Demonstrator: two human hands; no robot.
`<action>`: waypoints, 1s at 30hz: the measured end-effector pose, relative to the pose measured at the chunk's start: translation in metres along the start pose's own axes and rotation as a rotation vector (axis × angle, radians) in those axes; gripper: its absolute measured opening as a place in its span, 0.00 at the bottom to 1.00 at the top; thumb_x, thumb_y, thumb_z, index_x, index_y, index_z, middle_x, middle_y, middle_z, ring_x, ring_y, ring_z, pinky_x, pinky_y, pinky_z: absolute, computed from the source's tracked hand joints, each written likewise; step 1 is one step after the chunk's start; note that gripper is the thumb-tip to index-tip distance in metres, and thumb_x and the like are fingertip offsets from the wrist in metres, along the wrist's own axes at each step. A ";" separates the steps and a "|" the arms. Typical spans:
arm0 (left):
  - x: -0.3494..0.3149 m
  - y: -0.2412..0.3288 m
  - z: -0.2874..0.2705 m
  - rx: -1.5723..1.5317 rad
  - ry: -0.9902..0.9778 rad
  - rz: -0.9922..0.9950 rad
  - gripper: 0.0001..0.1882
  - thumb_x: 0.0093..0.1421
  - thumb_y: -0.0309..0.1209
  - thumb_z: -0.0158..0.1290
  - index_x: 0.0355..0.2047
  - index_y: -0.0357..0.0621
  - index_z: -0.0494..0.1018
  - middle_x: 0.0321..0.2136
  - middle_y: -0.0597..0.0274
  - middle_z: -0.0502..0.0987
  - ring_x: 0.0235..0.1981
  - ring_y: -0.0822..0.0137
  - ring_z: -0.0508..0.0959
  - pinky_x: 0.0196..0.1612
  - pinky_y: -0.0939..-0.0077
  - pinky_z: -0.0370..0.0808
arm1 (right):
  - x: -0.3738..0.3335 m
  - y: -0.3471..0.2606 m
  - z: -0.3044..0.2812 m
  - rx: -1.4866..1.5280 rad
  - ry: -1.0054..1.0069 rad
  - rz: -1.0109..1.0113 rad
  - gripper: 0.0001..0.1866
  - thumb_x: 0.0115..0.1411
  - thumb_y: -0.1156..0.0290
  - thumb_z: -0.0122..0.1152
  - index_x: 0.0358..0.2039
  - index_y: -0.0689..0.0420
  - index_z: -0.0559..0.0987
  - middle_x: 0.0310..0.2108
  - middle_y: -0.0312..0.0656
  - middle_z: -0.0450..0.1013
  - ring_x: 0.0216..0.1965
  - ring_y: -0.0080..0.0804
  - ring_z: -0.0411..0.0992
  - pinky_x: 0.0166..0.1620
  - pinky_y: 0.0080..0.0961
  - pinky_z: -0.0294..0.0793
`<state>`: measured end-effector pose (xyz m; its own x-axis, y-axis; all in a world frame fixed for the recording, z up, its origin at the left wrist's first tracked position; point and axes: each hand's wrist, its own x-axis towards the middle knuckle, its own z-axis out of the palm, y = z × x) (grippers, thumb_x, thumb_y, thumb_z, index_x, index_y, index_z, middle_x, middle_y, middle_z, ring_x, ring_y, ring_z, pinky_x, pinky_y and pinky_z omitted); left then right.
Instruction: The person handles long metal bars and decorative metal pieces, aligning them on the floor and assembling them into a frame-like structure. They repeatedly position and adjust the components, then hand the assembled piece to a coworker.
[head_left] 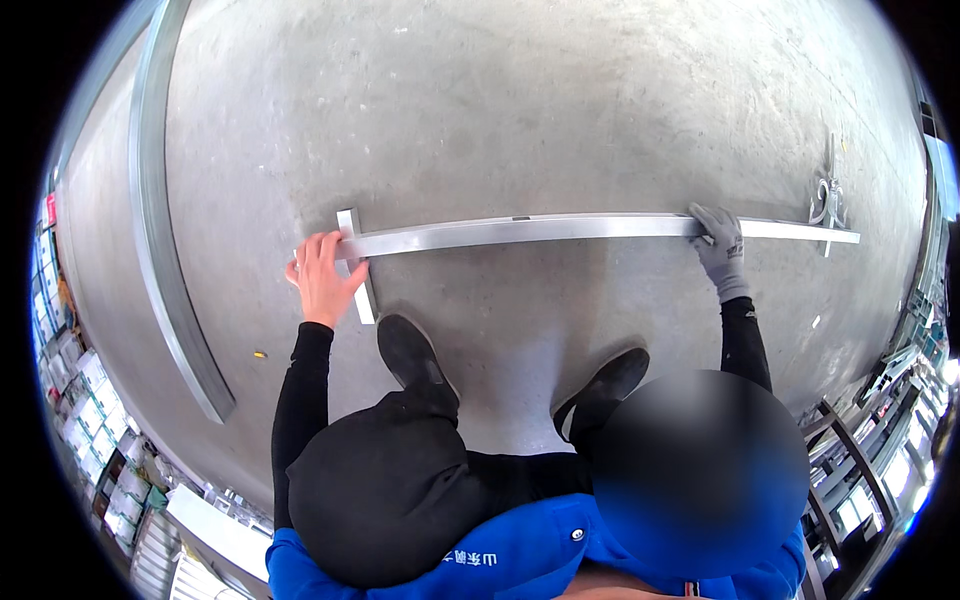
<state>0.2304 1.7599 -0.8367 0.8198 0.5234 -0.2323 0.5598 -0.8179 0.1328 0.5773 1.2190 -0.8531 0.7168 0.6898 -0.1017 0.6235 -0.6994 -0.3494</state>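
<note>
A long, shiny square metal tube (520,230) lies across in front of my feet, with a small dark slot in its upper edge. My left hand (323,285), bare, grips its left end between fingers and thumb. Beneath that end is a short metal tube piece (364,295), set crosswise on the floor. My right hand (721,250) wears a grey glove and is closed over the long tube toward its right part. Near the tube's right end, an ornamental metal piece (829,200) with scrolls and a pointed tip crosses under it.
A long grey metal beam (155,200) runs along the concrete floor (520,100) at the left. My dark shoes (412,350) stand close to the tube. A small yellow bit (260,355) lies near the beam. Dark metal frames (860,470) stand at the lower right.
</note>
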 end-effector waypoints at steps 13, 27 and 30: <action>0.038 -0.008 -0.009 -0.030 0.015 -0.039 0.27 0.48 0.46 0.67 0.48 0.55 0.76 0.51 0.67 0.75 0.58 0.60 0.69 0.58 0.50 0.57 | 0.038 -0.005 -0.033 0.079 -0.246 0.114 0.24 0.45 0.72 0.70 0.47 0.51 0.82 0.42 0.42 0.80 0.47 0.43 0.74 0.54 0.36 0.72; -0.015 -0.005 0.022 -0.155 0.181 -0.326 0.40 0.49 0.48 0.69 0.55 0.44 0.64 0.55 0.53 0.65 0.59 0.48 0.63 0.60 0.49 0.58 | 0.026 0.002 -0.007 0.037 -0.006 -0.028 0.19 0.50 0.72 0.66 0.45 0.52 0.81 0.43 0.41 0.80 0.48 0.43 0.75 0.55 0.39 0.70; -0.014 -0.006 0.025 -0.160 0.167 -0.306 0.40 0.49 0.49 0.68 0.56 0.45 0.64 0.56 0.52 0.64 0.59 0.48 0.63 0.60 0.50 0.58 | 0.025 0.002 -0.005 0.024 0.003 -0.016 0.19 0.50 0.71 0.66 0.45 0.51 0.81 0.44 0.41 0.80 0.48 0.43 0.74 0.55 0.39 0.70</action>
<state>0.2127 1.7521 -0.8581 0.6132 0.7798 -0.1263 0.7824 -0.5774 0.2334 0.5983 1.2341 -0.8521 0.7076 0.7004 -0.0934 0.6274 -0.6836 -0.3729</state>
